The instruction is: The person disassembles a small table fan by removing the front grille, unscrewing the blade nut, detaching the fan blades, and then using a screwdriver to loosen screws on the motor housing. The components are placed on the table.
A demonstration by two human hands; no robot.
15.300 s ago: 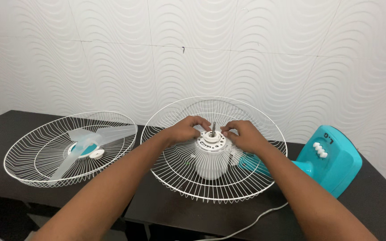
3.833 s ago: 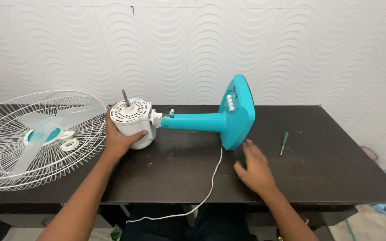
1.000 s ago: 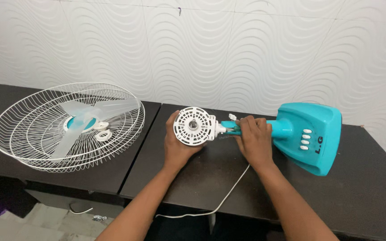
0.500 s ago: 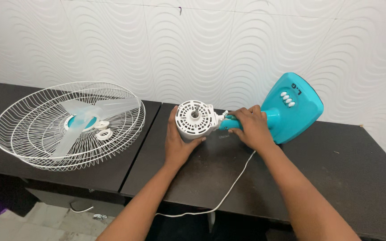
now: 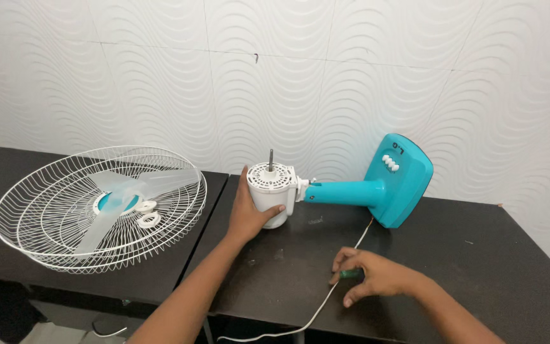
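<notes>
So the right hand [image 5: 377, 278] has let go of the teal fan stand [image 5: 377, 186] and now pinches a small green-handled tool [image 5: 352, 273] down on the worktop [image 5: 479, 267]. Left hand [image 5: 249, 210] stays wrapped round the white motor housing [image 5: 270, 194], shaft [image 5: 270, 157] pointing up, stand tilted behind it.

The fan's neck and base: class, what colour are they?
Turquoise: the neck and base, best seen in the head view.
</notes>
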